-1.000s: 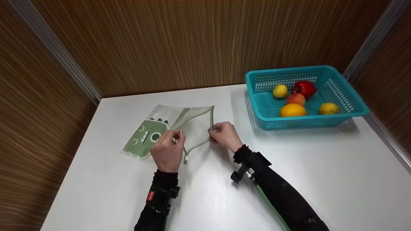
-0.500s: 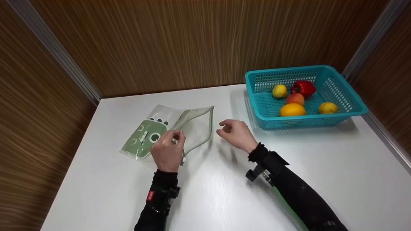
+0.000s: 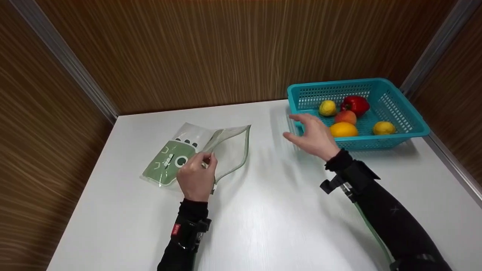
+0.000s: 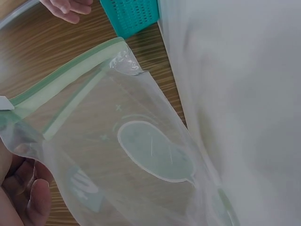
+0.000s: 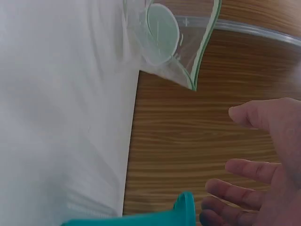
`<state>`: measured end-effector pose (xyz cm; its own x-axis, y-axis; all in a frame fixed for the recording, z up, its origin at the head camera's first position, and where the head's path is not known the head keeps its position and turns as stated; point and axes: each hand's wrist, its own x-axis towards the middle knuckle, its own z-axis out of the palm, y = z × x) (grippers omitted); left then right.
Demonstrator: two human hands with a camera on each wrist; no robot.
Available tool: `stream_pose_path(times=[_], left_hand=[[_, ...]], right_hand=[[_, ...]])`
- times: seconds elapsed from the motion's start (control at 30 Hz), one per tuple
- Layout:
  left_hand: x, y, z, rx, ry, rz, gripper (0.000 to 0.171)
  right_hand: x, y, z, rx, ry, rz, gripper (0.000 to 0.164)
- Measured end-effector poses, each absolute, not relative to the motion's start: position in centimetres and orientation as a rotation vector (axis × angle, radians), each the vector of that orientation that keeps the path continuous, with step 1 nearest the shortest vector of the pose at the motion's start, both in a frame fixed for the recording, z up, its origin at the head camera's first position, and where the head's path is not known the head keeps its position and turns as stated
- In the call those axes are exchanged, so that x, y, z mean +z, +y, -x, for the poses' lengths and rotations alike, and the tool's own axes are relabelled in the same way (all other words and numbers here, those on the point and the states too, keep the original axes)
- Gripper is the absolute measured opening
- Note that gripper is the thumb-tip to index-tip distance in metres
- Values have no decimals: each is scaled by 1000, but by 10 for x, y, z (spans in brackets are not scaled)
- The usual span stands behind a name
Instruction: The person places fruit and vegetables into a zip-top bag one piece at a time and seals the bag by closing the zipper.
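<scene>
A clear zip bag (image 3: 169, 163) with a green one-eyed face print lies on the left of the table, its green-edged mouth spread wide. My left hand (image 3: 197, 176) pinches the near edge of that mouth. In the left wrist view the bag (image 4: 155, 150) fills the middle, and the left fingers (image 4: 40, 197) curl at its edge beside a white slider. My right hand (image 3: 314, 137) hovers by the left front corner of the turquoise basket (image 3: 376, 143), thumb and fingers spread, holding nothing. The right wrist view shows the right hand (image 5: 263, 165) apart from the bag.
Inside the basket lie a yellow lemon (image 3: 327, 108), a red bell pepper (image 3: 355, 105), a peach (image 3: 345, 117), an orange-yellow fruit (image 3: 343, 130) and another lemon (image 3: 384, 128). Wood-grain panels (image 3: 196, 52) enclose the white table (image 3: 256, 226) at the back and sides.
My right hand has let go of the bag's mouth, moved right to the basket and spread its fingers. The left hand keeps its pinch, and the bag's mouth stays spread.
</scene>
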<state>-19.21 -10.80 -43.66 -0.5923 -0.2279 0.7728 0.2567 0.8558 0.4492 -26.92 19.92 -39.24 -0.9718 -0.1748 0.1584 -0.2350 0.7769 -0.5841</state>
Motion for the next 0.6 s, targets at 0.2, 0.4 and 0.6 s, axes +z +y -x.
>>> stream_pose_path(times=[0.2, 0.4, 0.6], left_hand=[[-435, -106, 192, -659, -2110, 20, 12], [-434, -106, 193, -670, -2103, 25, 11], [-433, -107, 192, -665, -2108, 19, 11]], right_hand=[[-387, 249, 289, 872, -2973, -170, 77], [-390, 290, 303, 755, -3054, -76, 81], [-390, 308, 312, 681, -3193, -78, 84]])
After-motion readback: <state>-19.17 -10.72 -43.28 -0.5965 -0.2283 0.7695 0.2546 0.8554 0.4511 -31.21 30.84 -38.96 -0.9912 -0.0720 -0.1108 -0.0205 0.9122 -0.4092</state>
